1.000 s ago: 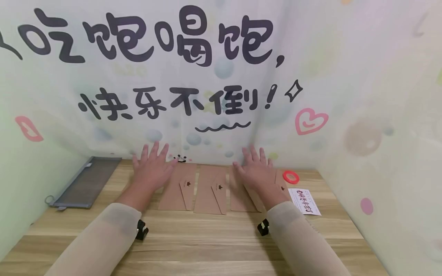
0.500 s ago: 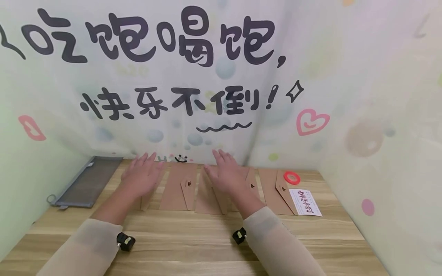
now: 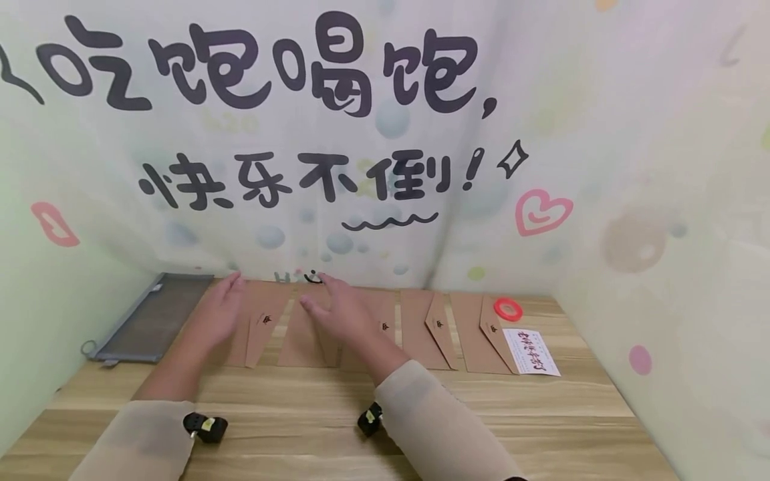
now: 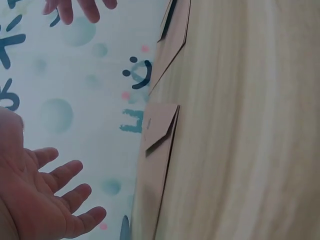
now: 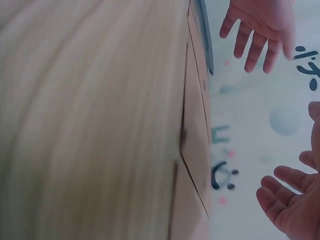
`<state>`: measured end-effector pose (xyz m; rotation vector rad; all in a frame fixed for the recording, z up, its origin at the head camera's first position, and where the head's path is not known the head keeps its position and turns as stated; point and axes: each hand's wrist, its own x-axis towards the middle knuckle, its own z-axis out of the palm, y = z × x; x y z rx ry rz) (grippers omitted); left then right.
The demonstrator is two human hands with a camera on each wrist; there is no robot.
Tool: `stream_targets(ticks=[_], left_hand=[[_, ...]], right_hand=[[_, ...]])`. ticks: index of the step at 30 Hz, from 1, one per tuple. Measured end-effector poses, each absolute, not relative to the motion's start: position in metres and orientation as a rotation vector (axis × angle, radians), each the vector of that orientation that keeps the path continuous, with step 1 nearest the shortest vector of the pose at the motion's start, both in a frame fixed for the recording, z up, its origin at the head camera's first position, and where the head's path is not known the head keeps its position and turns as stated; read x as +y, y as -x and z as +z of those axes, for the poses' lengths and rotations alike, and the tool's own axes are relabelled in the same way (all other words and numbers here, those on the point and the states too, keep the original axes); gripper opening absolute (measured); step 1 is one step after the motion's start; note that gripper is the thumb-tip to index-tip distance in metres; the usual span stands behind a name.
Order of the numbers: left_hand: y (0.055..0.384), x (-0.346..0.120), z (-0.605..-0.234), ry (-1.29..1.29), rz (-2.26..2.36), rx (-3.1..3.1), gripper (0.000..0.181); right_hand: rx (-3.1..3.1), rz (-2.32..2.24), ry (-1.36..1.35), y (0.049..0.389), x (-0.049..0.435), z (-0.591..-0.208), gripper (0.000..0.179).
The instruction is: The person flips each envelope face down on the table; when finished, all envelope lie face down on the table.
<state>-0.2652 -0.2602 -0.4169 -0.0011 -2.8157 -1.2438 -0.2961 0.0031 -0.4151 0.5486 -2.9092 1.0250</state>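
Observation:
Several brown paper envelopes lie in a row across the wooden table. My left hand [image 3: 218,310] is above the leftmost envelope [image 3: 265,334], partly hiding it. Over the second envelope [image 3: 295,341] and the third is my right hand [image 3: 349,317], its wrist covering much of the third. The fourth envelope [image 3: 418,334] and fifth envelope [image 3: 472,334] show whole, pointed flaps to the right. Both wrist views show the left hand [image 4: 45,195] and right hand [image 5: 295,205] raised clear of the envelopes, fingers loosely extended, nothing held.
A grey mesh zip pouch [image 3: 153,321] lies at the left. At the right are a red tape ring [image 3: 508,309] and a printed white card [image 3: 532,354] touching the last envelope. A white printed curtain [image 3: 313,227] hangs along the table's back edge.
Both hands have moved left along the row, the right hand farther. The fourth and fifth envelopes are now uncovered. The envelopes appear unmoved.

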Motion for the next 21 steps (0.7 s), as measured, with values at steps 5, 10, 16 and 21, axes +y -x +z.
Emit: stream_targets(ticks=[5, 10, 16, 21], left_hand=[[0.265, -0.271, -0.424, -0.022, -1.329, -2.797, 0.068], [0.266, -0.276, -0.431, -0.077, -1.380, -2.810, 0.065], [0.262, -0.281, -0.437, -0.109, -1.404, -2.877, 0.062], [0.261, -0.285, -0.441, -0.167, -1.429, -2.887, 0.062]], right_hand=[[-2.852, 1.299, -0.559, 0.296, -0.019, -0.425, 0.069], [-2.768, 1.557, -0.566, 0.295, -0.040, -0.432, 0.063], [-2.724, 1.751, -0.489, 0.291, -0.062, -0.437, 0.060], [-2.748, 1.823, -0.360, 0.287, -0.078, -0.438, 0.063]])
